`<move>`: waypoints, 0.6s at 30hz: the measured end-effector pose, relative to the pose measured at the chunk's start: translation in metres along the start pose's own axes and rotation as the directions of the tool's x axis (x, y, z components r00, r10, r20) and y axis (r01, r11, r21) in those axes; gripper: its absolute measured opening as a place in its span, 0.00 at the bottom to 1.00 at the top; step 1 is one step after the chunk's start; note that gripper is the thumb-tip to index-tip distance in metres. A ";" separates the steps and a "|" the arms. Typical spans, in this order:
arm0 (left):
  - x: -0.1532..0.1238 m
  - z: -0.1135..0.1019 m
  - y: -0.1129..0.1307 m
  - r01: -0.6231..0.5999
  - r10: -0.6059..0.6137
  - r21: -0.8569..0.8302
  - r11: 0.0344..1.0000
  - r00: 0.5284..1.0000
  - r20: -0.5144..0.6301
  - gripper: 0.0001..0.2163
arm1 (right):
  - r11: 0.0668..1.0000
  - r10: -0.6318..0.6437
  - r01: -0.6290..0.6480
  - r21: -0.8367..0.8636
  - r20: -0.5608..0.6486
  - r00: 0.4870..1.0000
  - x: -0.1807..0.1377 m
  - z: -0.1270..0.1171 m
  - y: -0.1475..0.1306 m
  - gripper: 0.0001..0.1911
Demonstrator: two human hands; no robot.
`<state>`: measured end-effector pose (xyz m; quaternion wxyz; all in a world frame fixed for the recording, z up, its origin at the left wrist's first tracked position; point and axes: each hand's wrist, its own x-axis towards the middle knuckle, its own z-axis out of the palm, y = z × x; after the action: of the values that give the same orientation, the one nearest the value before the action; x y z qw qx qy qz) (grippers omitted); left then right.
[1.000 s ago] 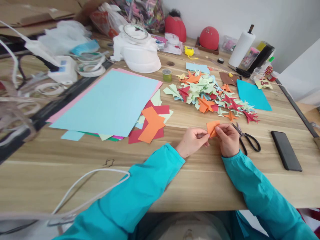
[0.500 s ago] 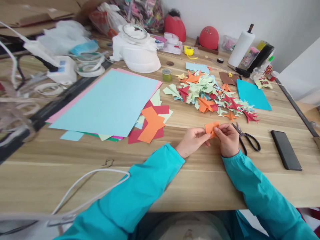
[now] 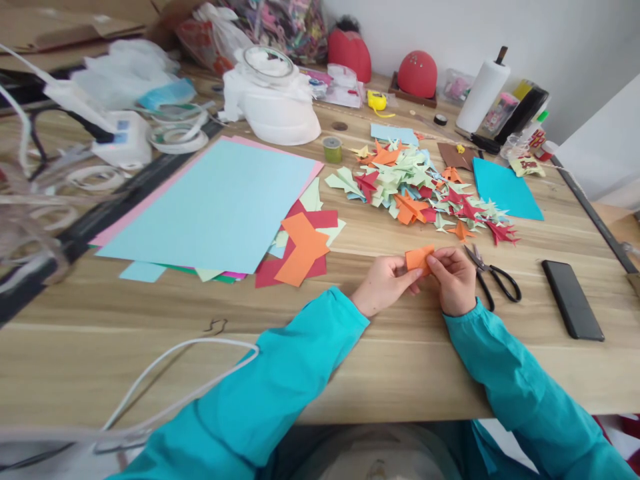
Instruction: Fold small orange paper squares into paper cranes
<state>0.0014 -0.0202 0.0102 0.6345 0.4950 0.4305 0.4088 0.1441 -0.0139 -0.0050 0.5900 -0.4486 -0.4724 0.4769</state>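
Observation:
A small folded piece of orange paper (image 3: 418, 258) is held up between both hands, just above the wooden table. My left hand (image 3: 383, 280) pinches its left side, thumb in front. On its right edge, my right hand (image 3: 454, 277) has thumb and fingertips closed; the fingers hide part of the paper. Black-handled scissors (image 3: 500, 280) lie right beside my right hand. Beyond the hands spreads a pile of folded paper shapes (image 3: 405, 173) in green, orange, red and blue. To the left are loose orange paper pieces (image 3: 303, 250) over red and green ones.
Large light-blue paper sheets (image 3: 210, 200) lie at the left. A black phone (image 3: 573, 300) rests at the right, with turquoise paper (image 3: 505, 190) behind it. A white cable (image 3: 200, 340) loops near the front left. A spool (image 3: 332, 150) stands behind the sheets.
The orange paper has shifted slightly left and turned a little between my fingers. My right hand has moved slightly left with it. The other things stay where they were.

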 end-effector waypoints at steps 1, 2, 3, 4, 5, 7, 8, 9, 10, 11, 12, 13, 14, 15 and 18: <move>0.000 0.000 0.000 0.001 -0.001 0.003 1.000 1.000 -0.003 0.07 | 1.000 -0.004 0.004 -0.005 -0.004 1.000 0.000 0.000 0.000 0.09; 0.000 0.000 -0.001 0.001 -0.001 0.004 1.000 1.000 -0.007 0.07 | 1.000 -0.007 0.007 -0.010 -0.010 1.000 0.000 0.000 0.000 0.10; 0.000 0.000 -0.001 0.002 -0.002 0.003 1.000 1.000 -0.011 0.07 | 1.000 -0.008 0.008 -0.014 -0.017 1.000 0.000 0.000 0.000 0.10; 0.000 0.001 -0.001 0.003 -0.003 0.001 1.000 1.000 -0.015 0.06 | 1.000 -0.006 0.005 -0.017 -0.025 1.000 0.000 0.001 0.000 0.11; 0.000 0.001 -0.001 0.007 -0.007 -0.001 1.000 1.000 -0.015 0.06 | 1.000 -0.001 0.000 -0.020 -0.032 0.999 0.000 0.001 0.000 0.11; 0.000 0.001 -0.001 0.020 -0.020 -0.007 1.000 1.000 -0.013 0.05 | 1.000 0.009 -0.010 -0.026 -0.047 0.999 0.001 0.001 0.000 0.12; 0.000 0.001 0.000 0.028 -0.028 -0.013 1.000 1.000 -0.011 0.04 | 0.999 0.012 -0.014 -0.030 -0.054 0.998 0.001 0.001 0.000 0.12; 0.001 0.002 0.000 0.035 -0.035 -0.021 0.999 0.999 -0.004 0.03 | 0.999 0.013 -0.015 -0.032 -0.061 0.998 0.001 0.001 0.001 0.13; 0.001 0.002 0.001 0.042 -0.042 -0.032 0.999 0.999 0.005 0.03 | 0.999 0.012 -0.014 -0.031 -0.068 0.998 0.001 0.001 0.001 0.13; 0.001 0.002 0.002 0.049 -0.048 -0.044 0.998 0.999 0.017 0.03 | 1.000 0.011 -0.013 -0.028 -0.076 0.997 0.002 0.001 0.001 0.13; 0.001 0.002 0.003 0.056 -0.054 -0.057 0.997 0.998 0.030 0.03 | 1.000 0.010 -0.012 -0.022 -0.084 0.996 0.002 0.000 0.001 0.13; 0.002 0.002 0.003 0.062 -0.059 -0.069 0.996 0.997 0.044 0.04 | 1.000 0.010 -0.011 -0.016 -0.092 0.996 0.002 0.000 0.001 0.13; 0.002 0.002 0.003 0.068 -0.064 -0.079 0.995 0.996 0.055 0.04 | 1.000 0.011 -0.012 -0.010 -0.099 0.995 0.002 0.000 0.001 0.13; 0.002 0.002 0.004 0.071 -0.066 -0.088 0.994 0.996 0.063 0.04 | 1.000 0.012 -0.012 -0.004 -0.105 0.994 0.002 0.001 0.001 0.14; 0.002 0.001 0.003 0.067 -0.059 -0.100 0.993 0.995 0.082 0.04 | 1.000 0.006 -0.004 0.012 -0.114 0.993 0.003 0.001 0.000 0.14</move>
<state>0.0031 -0.0177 0.0134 0.6880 0.4636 0.3991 0.3904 0.1432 -0.0111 -0.0045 0.6176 -0.4729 -0.4339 0.4547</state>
